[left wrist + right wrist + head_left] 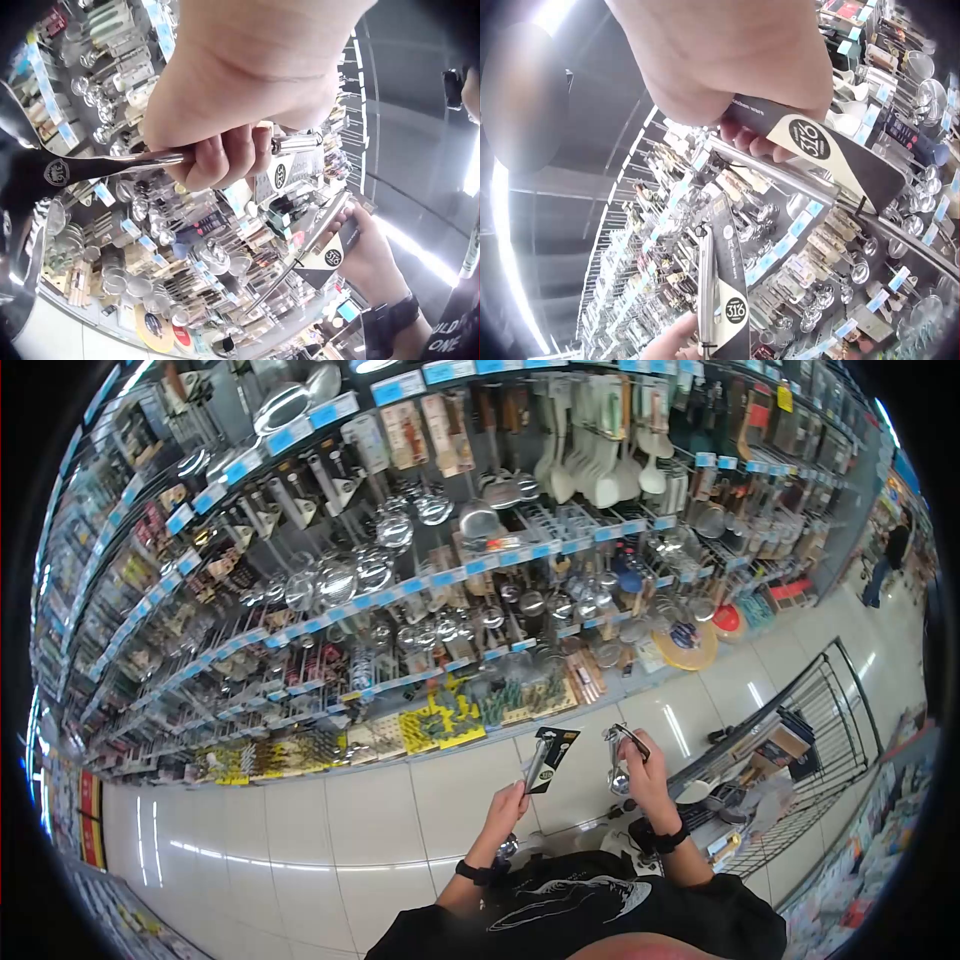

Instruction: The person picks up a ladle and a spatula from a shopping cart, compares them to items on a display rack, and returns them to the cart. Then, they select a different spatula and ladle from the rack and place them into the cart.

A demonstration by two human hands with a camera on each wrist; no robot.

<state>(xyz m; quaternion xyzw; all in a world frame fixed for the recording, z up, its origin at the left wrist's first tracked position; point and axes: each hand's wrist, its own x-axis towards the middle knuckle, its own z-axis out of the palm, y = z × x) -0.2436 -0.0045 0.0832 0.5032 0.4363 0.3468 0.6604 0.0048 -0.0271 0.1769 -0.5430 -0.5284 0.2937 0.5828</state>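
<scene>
My left hand (507, 810) grips a long-handled steel kitchen utensil carrying a black-and-white card (553, 760) marked 316. In the left wrist view, the fingers (225, 157) curl round its metal handle (127, 162), and its broad shiny head (19, 225) fills the left edge. To the right, my right hand (648, 770) holds another steel utensil (619, 784) with a shiny rounded part below the fingers. The right wrist view shows its metal handle (780, 176) and 316 card (870, 172) under that palm. Both utensils are held apart, in front of the body.
Shelf racks (420, 585) hung with ladles, spoons and spatulas span the view ahead. A wire shopping cart (765, 705) with goods inside stands at my right. Pale tiled floor (350, 810) lies between me and the racks. Another person (888, 560) is farther down the aisle.
</scene>
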